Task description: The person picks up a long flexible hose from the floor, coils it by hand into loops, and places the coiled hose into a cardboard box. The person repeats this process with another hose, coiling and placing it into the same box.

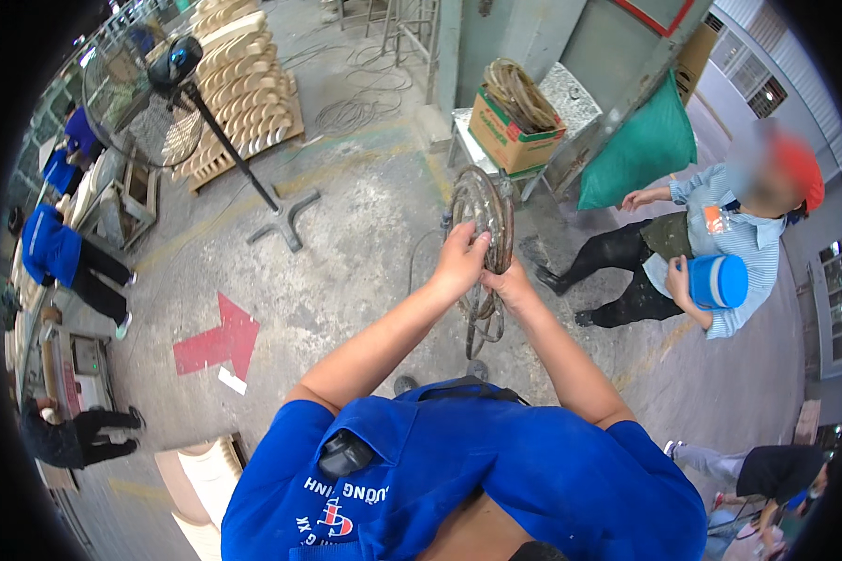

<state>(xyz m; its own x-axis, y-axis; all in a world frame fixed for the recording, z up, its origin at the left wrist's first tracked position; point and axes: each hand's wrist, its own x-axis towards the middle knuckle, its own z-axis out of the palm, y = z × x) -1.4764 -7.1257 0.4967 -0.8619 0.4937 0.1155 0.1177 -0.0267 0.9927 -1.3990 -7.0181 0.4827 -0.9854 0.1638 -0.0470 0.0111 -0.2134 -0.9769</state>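
Note:
Both my arms reach forward to a coiled hose (482, 201), looped several times and brownish, semi-clear in look. My left hand (465, 254) is closed around the left side of the coil, thumb on top. My right hand (508, 282) grips the coil's lower right part, close beside the left hand. Below my hands the lower loops hang down toward my shoes. A thin end trails off to the left of the coil. The palm side of my fingers is hidden behind the hose.
Ahead, a cardboard box (515, 136) with another coil stands on a small table (575, 103). A green sack (641, 150) leans by the pillar. At right a person in a red cap (739, 224) carries a blue container (718, 281). A stand fan (229, 140) and stacked wooden pieces (239, 89) stand left.

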